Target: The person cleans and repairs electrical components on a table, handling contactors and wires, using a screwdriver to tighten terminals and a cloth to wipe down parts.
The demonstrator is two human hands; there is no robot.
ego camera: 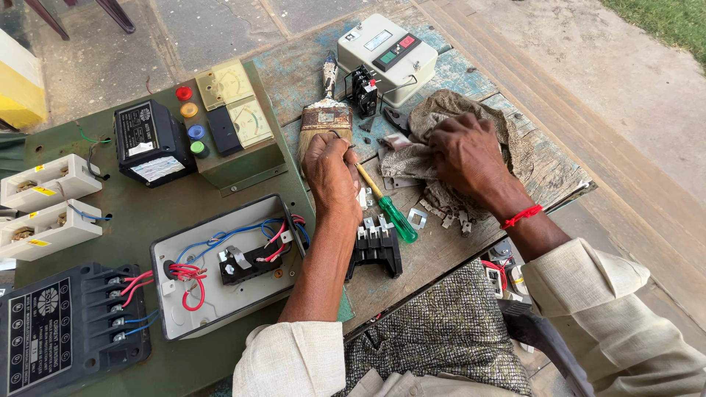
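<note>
Head view looks down on a worn wooden table (441, 254) where 2 hands work side by side. My left hand (332, 170) is curled shut around something small; what exactly sits inside the fist I cannot tell, though the screwdriver (388, 209) with its yellow shank and green handle emerges from just beneath the knuckles. My right hand (465, 156) is closed, fingers pressing down and bunching a brownish rag (456, 110) that lies crumpled on the boards.

That screwdriver looks light and rigid, with a smooth translucent plastic handle that could slip in greasy fingers; the handle's thick middle seems the sound place to grip. Its long axis runs diagonally, handle end toward the near right, shank toward the far left under the left hand. The rag is soft, limp and shapeless, so I judge it can be gathered anywhere in a fistful.

Just near of the screwdriver sits a black terminal block (376, 250), probably stiff and somewhat brittle. Small metal clips (418, 217) lie scattered near the rag's edge, light and easy to lose. A paintbrush (326, 110) lies beyond the left hand, bristles toward me, handle pointing away. To the left, an open switch box (220, 261) shows red and blue wires.
</note>
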